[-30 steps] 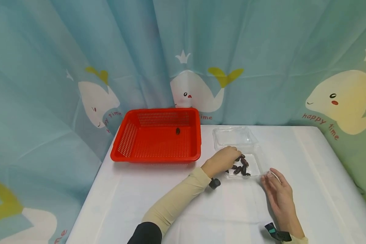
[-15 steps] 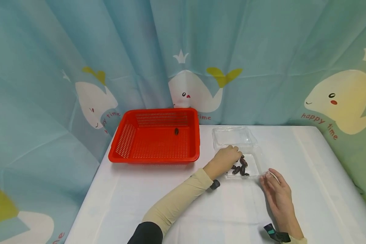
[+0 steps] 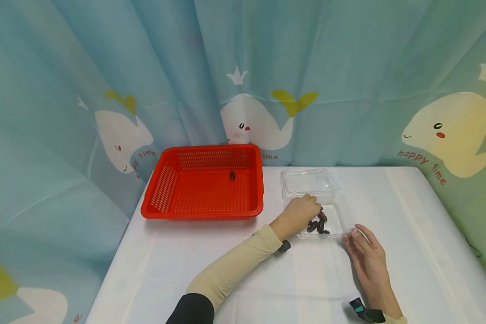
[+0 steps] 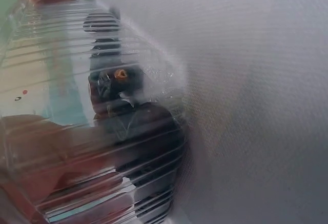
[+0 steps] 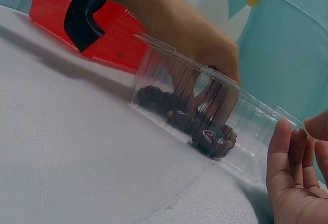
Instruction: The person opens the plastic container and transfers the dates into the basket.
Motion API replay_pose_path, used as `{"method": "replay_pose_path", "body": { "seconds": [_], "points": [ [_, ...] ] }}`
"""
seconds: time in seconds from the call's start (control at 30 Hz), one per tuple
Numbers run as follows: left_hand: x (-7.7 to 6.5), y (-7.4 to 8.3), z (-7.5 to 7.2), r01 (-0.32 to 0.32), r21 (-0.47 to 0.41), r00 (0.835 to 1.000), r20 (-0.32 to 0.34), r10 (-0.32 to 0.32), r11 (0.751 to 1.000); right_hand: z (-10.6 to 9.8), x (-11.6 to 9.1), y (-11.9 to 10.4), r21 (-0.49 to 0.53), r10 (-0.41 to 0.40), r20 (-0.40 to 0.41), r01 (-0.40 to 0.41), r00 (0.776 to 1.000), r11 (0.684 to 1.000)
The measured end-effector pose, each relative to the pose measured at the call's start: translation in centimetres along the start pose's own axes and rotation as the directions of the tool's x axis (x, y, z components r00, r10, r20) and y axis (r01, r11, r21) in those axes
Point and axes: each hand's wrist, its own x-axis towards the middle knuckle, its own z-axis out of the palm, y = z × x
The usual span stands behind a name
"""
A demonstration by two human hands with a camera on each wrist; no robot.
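A hinged clear plastic container [image 3: 337, 216] stands open on the table, several dark brown dates [image 3: 321, 226] in its base. My left hand [image 3: 299, 217] reaches down into it from the left. Through the ribbed wall in the right wrist view, the fingers and thumb of this left hand [image 5: 205, 67] curl round dates near the container floor; the fingertips are partly hidden by other dates [image 5: 212, 141]. My right hand [image 3: 368, 261] pinches the container's near right corner between thumb and fingers, also seen in the right wrist view as a hand [image 5: 294, 172] at the rim.
A red perforated basket [image 3: 202, 214] stands left of the container, with one date [image 3: 232, 175] inside. The container's lid [image 3: 308, 181] lies folded back toward the curtain [image 3: 348, 81] behind the white table [image 3: 267, 279].
My left hand stays in the container with small finger shifts, and fewer dates show beside it. The right hand keeps its hold on the corner. The view has turned slightly.
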Motion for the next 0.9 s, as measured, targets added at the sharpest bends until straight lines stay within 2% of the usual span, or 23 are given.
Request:
{"method": "replay_pose_path", "body": {
  "seconds": [0.27,0.5,0.73,0.9],
  "points": [
    [-0.1,-0.3,-0.1,-0.017,-0.042,1.0,-0.02,0.017,0.999,0.0,0.1,-0.1,0.001,-0.013,0.011,0.013,1.0,1.0],
    [-0.1,-0.8,-0.2,-0.021,-0.132,0.999,0.036,0.026,0.991,0.0,0.1,0.1,0.004,-0.013,0.01,0.013,1.0,1.0],
    [-0.5,-1.7,-0.8,-0.044,-0.296,0.995,0.077,0.07,0.954,0.0,0.1,0.1,0.006,-0.011,0.014,0.011,1.0,1.0],
    [-1.0,-2.5,-1.3,-0.049,-0.359,0.993,0.083,0.084,0.932,-0.1,0.0,0.2,0.0,-0.008,0.011,0.008,1.0,1.0]
  ]
}}
